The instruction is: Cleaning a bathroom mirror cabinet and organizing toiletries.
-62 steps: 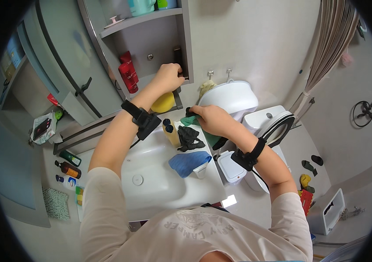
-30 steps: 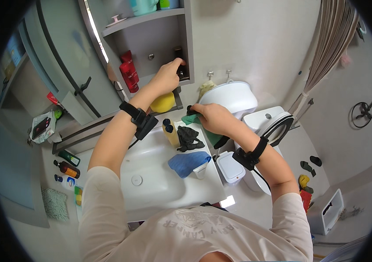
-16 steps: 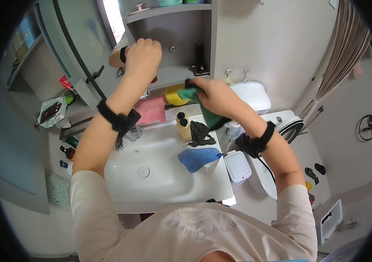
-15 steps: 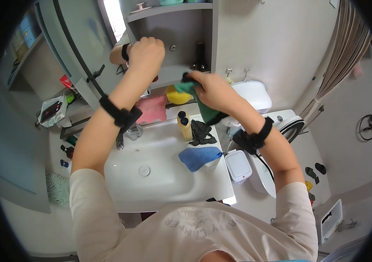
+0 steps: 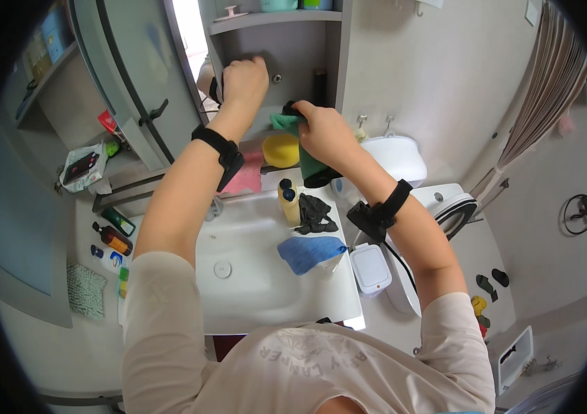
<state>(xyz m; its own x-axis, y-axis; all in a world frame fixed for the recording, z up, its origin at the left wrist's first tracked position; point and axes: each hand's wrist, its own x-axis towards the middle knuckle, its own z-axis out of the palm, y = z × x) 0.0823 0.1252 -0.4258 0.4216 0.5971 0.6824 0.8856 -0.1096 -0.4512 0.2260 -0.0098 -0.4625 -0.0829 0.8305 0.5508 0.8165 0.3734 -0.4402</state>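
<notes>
up at the cabinet shelf now, cloth in hand

meanwhile both hands have climbed from the sink area into the open wall cabinet: a second ago they were low by the yellow things over the basin, and now they sit inside the grey compartment. the left hand [image 5: 244, 77] is curled into a fist near the back panel of the cabinet shelf [image 5: 276, 21], its grip closed, though i cannot tell whether it holds anything. the right hand [image 5: 321, 131] has its grip clamped on a green cloth [image 5: 307, 155], which hangs down from the fist in front of the compartment. judging by that, work has moved up from the basin to the inside of the cabinet.

room is tight: the mirrored door [image 5: 128, 90] stands open just left of the left forearm, the compartment's side wall is close on the right. below, the sink [image 5: 252, 276] carries a yellow bottle [image 5: 289, 201], a black cloth [image 5: 315, 212] and a blue cloth [image 5: 309, 252], well clear of the hands
</notes>
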